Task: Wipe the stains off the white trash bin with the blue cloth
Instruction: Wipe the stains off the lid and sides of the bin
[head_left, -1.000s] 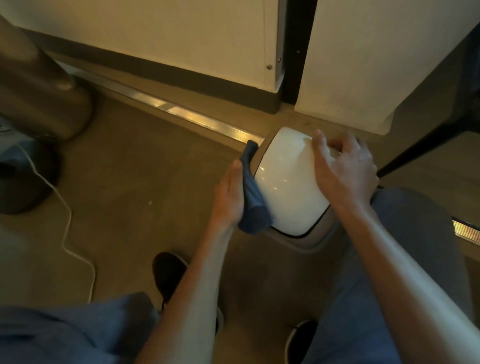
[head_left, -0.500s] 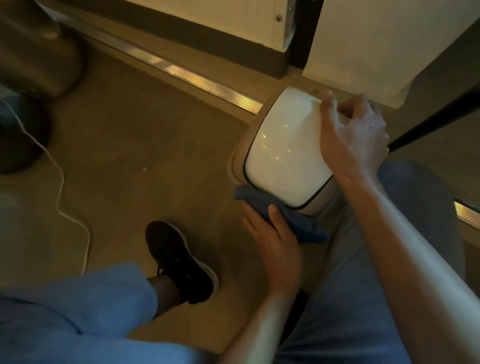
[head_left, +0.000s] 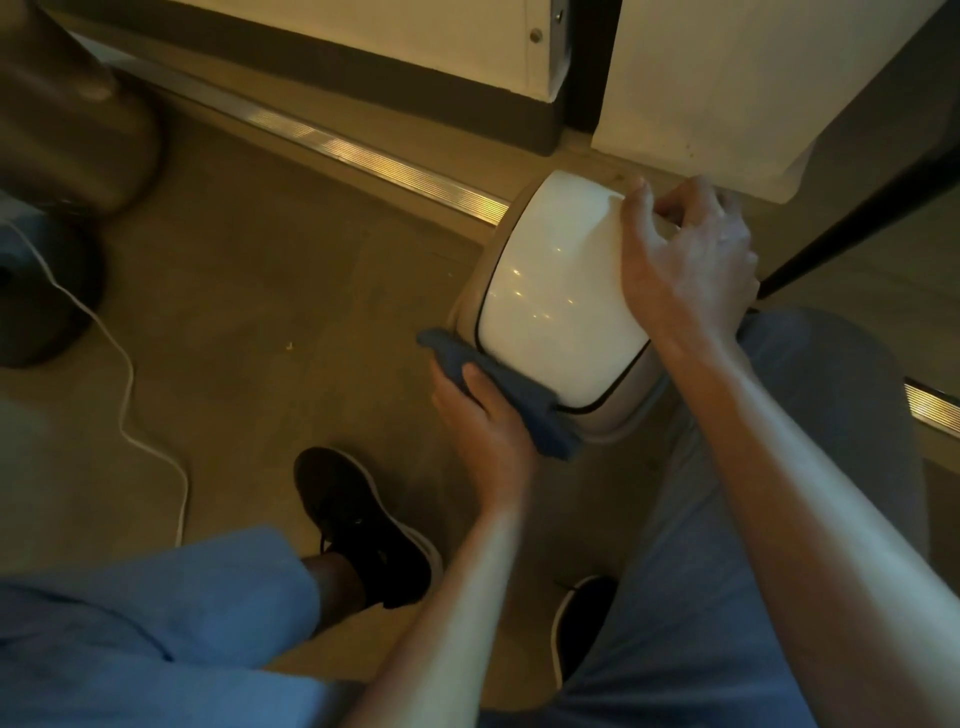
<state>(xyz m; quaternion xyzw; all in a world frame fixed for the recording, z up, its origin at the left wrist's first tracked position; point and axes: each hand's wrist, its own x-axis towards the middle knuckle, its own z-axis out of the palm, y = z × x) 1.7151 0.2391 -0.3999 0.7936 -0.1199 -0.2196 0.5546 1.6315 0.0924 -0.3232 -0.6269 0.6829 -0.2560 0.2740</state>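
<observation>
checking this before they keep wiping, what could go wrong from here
1. The trash bin looks tilted and is steadied only by the right hand at its far edge; a hard wipe might make it slip or tip.
2. The left hand presses the blue cloth on the near lower edge, with a loose end hanging, so it could bunch up or slip off.

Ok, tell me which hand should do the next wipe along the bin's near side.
Left. The left hand already holds the blue cloth against the near side of the white trash bin. The right hand grips the bin's far edge, probably steadying it.
</observation>
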